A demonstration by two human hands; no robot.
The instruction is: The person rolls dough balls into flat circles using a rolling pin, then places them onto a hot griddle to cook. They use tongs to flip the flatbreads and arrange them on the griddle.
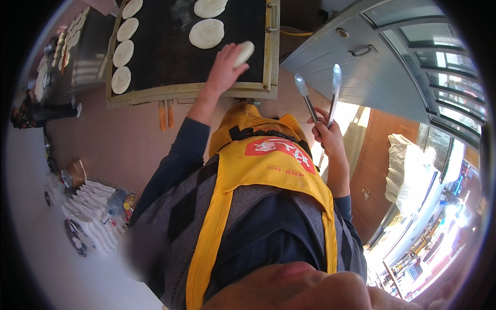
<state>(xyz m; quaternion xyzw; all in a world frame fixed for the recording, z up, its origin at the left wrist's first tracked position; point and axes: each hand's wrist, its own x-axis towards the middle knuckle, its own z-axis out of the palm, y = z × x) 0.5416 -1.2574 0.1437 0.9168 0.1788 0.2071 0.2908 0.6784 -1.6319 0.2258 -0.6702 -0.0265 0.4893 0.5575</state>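
Note:
My left hand [224, 68] is over the near right part of a dark flat griddle [162, 50]. Its fingers and thumb are on a pale round flatbread [245, 52], which is tilted and partly hidden by them. Just beyond lies another flat white round [207, 34], with one more [209, 7] behind it. Several rounds, the nearest flatbread [121, 80] among them, form a row along the griddle's left side. Off the griddle to the right, my right hand [328, 133] grips metal tongs [332, 95] by their lower part, their tips spread apart and pointing up.
The griddle has a raised metal rim [186, 92] and a side handle [272, 17]. Two wooden handles [166, 116] stick out below its front edge. To the right stands a grey metal door [348, 62]. A person [42, 112] is far left, near stacked white sacks [91, 213].

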